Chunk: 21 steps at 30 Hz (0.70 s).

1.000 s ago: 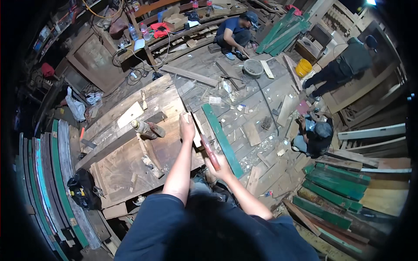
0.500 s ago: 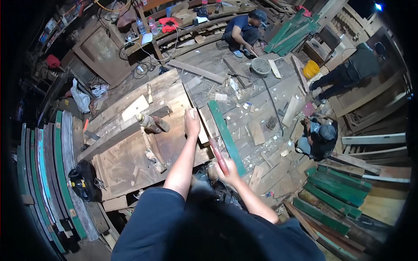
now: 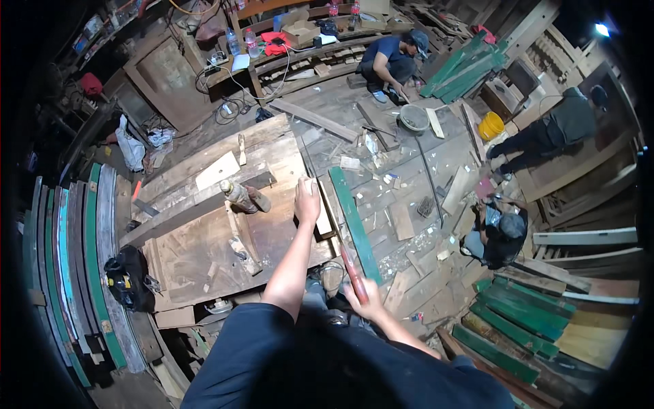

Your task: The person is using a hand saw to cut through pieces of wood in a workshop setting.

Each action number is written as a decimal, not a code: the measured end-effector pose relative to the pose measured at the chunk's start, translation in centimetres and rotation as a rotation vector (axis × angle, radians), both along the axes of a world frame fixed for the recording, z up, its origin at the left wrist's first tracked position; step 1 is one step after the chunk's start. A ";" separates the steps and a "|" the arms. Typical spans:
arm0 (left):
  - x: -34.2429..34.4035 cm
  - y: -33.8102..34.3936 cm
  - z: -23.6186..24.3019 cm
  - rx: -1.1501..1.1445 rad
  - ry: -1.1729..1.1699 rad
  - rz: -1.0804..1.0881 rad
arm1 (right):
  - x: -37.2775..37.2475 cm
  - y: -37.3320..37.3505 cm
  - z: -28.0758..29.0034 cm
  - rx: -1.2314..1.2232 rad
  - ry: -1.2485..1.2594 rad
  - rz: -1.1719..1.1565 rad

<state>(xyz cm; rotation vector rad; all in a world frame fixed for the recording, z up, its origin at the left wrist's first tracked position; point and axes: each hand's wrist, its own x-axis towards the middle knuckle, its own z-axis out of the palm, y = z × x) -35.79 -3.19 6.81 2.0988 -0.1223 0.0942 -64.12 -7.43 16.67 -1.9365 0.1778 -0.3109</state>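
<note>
My right hand (image 3: pixel 368 300) is closed round the red-brown handle (image 3: pixel 354 276) of a long, straight tool that looks like a handsaw. Its thin blade shows almost edge-on, running away from me along the right edge of the workbench (image 3: pixel 184 273). Farther forward, my left hand (image 3: pixel 308 203) grips a narrow wood piece (image 3: pixel 323 219) at that same edge, beside the blade. The fingers hide part of the wood. Left of this hand, a dusty bottle (image 3: pixel 234 193) stands on the bench close to a thick wooden beam (image 3: pixel 184 217).
A green board (image 3: pixel 353 221) lies right of the bench. Wood scraps litter the floor. One person (image 3: pixel 388 61) crouches at the back, another (image 3: pixel 507 232) sits at right, and a third (image 3: pixel 558 119) bends behind a yellow bucket (image 3: pixel 490 125). Boards (image 3: pixel 88 266) stand stacked at left.
My right hand has drawn the handle back toward me. The left hand stays on the wood at the bench edge. The whole view has shifted slightly.
</note>
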 end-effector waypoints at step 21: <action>0.4 -0.2 -0.3 0.031 0.059 0.030 | 10.1 -2.1 -2.9 0.056 -0.058 -0.004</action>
